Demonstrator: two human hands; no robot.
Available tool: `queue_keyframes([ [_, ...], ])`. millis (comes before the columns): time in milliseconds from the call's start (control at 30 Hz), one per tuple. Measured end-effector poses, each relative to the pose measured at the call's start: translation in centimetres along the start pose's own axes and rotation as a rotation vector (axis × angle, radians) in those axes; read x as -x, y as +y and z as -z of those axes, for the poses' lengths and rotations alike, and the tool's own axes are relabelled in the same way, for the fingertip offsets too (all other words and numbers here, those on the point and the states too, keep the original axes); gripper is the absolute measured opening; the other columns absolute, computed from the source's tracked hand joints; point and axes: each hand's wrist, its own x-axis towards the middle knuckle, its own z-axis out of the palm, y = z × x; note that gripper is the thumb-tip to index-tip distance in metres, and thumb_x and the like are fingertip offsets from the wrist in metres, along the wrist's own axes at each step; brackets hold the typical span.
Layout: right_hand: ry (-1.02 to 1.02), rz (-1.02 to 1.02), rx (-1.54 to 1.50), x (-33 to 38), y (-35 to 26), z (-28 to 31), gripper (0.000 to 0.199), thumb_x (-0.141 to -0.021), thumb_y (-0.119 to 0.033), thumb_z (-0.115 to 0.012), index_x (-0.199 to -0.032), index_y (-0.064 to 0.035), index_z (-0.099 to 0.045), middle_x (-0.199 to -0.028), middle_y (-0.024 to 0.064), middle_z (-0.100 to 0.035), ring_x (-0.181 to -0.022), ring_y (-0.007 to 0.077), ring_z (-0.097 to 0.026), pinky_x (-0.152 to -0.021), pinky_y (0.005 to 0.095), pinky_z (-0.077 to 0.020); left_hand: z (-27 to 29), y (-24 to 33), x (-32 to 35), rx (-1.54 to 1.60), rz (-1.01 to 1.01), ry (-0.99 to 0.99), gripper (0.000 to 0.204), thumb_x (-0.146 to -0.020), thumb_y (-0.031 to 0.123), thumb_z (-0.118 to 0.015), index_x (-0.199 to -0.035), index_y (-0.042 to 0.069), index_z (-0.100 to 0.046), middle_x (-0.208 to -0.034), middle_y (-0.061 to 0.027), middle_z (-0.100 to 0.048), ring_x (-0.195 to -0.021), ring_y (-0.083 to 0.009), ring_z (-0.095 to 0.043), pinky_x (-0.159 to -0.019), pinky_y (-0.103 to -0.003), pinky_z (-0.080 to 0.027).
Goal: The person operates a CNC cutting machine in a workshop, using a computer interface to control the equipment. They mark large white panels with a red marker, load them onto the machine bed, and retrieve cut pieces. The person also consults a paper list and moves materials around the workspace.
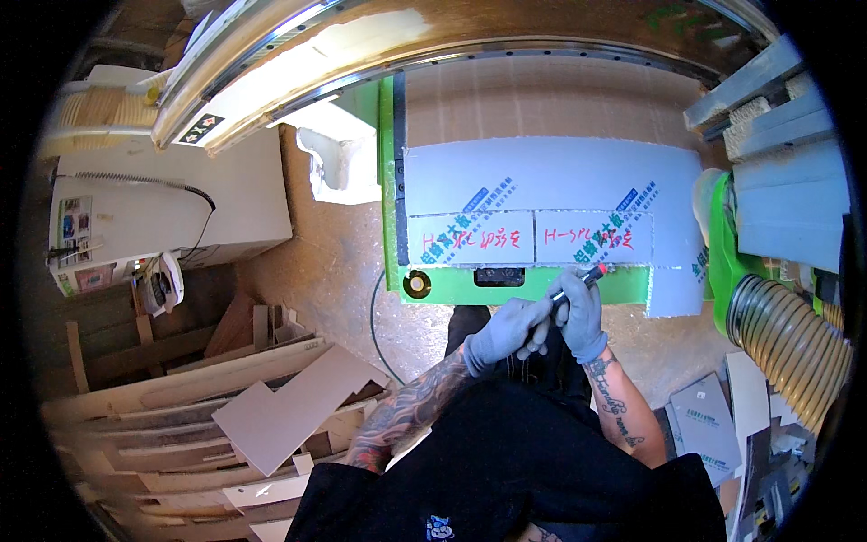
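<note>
Both my hands wear light grey gloves and meet in front of my body, at the near edge of a green machine bed (587, 287). A slim marker with a red end (591, 275) slants between them. My right hand (581, 321) is closed around its barrel, the red end sticking out past the fingers. Pinched at the marker's lower end are the fingers of my left hand (508, 336); its very tip is hidden there. Just beyond lies a white sheet (551, 172) with blue print. Two cut rectangular panels (470, 237) in it bear red handwriting.
A machine beam (506, 45) spans the far side. At right stand a ribbed hose (786, 343) and stacked grey bars (777, 126). A white cabinet (172, 199) is at left. Board offcuts (298, 406) pile up at lower left, with more panels (704, 425) at lower right.
</note>
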Motion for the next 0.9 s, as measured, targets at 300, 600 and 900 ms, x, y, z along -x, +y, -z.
queue_keyframes([
  [300,0.437,-0.074,-0.330,-2.3,6.1,2.9,0.038,-0.100,-0.044,-0.057,-0.080,-0.0120,-0.061,-0.069,-0.0010,-0.056,-0.064,0.0097,-0.050,-0.062,0.0266,-0.0426,2.8,-4.3,-2.5,0.364,-0.049,0.360,0.039,-0.106,0.040,-0.047,-0.105,0.003,-0.061,-0.074,-0.0018,-0.056,-0.065,-0.0149,-0.056,-0.070,-0.031,-0.051],
  [600,0.673,-0.079,-0.818,-5.7,5.6,9.4,0.031,-0.097,-0.043,-0.063,-0.092,-0.0127,-0.058,-0.089,0.0013,-0.057,-0.089,0.0183,-0.054,-0.088,0.0463,-0.0472,13.1,-8.6,-2.7,1.080,-0.427,0.787,0.047,-0.106,0.035,-0.046,-0.143,0.007,-0.035,-0.137,-0.0185,-0.045,-0.124,-0.0310,-0.053,-0.107,-0.043,-0.046],
  [900,0.696,-0.041,-0.861,-7.1,6.8,9.7,0.032,-0.095,-0.041,-0.067,-0.103,-0.0109,-0.058,-0.093,0.0014,-0.053,-0.085,0.0177,-0.051,-0.086,0.0465,-0.0466,13.7,-9.0,-4.3,0.906,-0.605,0.706,0.021,-0.107,0.031,-0.047,-0.116,0.016,-0.059,-0.105,0.0002,-0.059,-0.089,-0.0084,-0.056,-0.073,-0.023,-0.049],
])
